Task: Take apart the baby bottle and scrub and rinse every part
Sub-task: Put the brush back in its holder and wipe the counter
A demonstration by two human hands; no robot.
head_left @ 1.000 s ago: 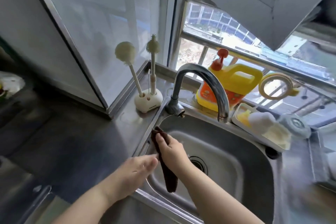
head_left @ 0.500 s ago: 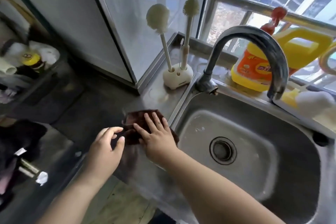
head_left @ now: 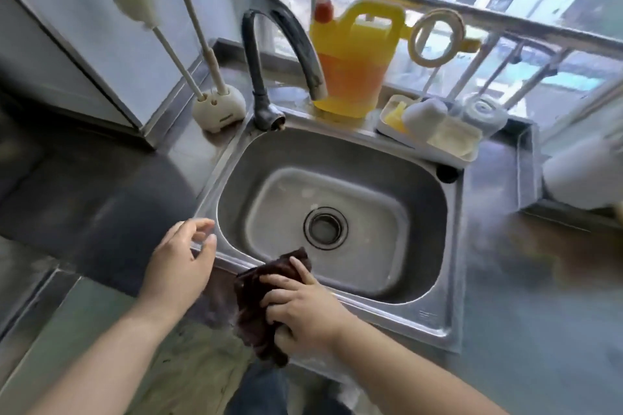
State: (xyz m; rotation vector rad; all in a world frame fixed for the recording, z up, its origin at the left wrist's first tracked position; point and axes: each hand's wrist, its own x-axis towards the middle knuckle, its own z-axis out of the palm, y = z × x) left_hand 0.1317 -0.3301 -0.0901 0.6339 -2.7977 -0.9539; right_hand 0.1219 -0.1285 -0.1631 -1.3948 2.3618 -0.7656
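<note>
1. The right hand [head_left: 303,310] grips a dark brown cloth [head_left: 259,300] over the front rim of the steel sink [head_left: 438,246], at 6 o'clock of the basin. Half a second earlier the cloth lay flat on the counter at the sink's 9 o'clock; it has since been dragged round to the near edge.
2. The left hand [head_left: 178,266] has let go of the cloth and now hovers with fingers loosely spread and holding nothing, just off the sink's 8 o'clock corner.
3. The wiping suggests tidying up around the basin, probably after or before the washing itself.
4. No baby bottle can be made out with certainty. Two bottle brushes [head_left: 161,27] stand in their holder [head_left: 219,109] at 11 o'clock, and pale, blurred items sit in a tray [head_left: 435,148] at 1 o'clock.
5. The tap [head_left: 283,40] is dry and the basin empty.
</note>
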